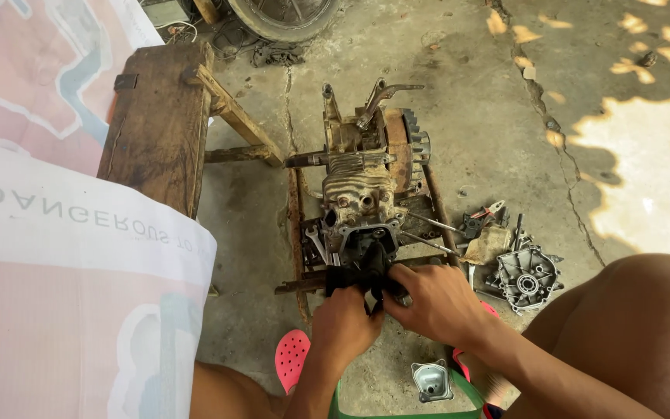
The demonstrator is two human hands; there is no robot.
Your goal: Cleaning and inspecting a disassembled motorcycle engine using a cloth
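Nearest you, a small square grey metal cover (432, 380) lies on the cracked concrete floor (474, 101). Your left hand (344, 324) and right hand (436, 302) sit together, both clamped on a black part (358, 278) at the near end of the rusty small engine block (366, 182), beyond which stands a worn wooden bench (160, 124).

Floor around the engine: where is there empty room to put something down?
Bare concrete lies right of the engine, toward the sunlit patch. Another bare strip runs between the wooden bench and the engine. It is crowded by the loose parts at the right, and where both hands meet.
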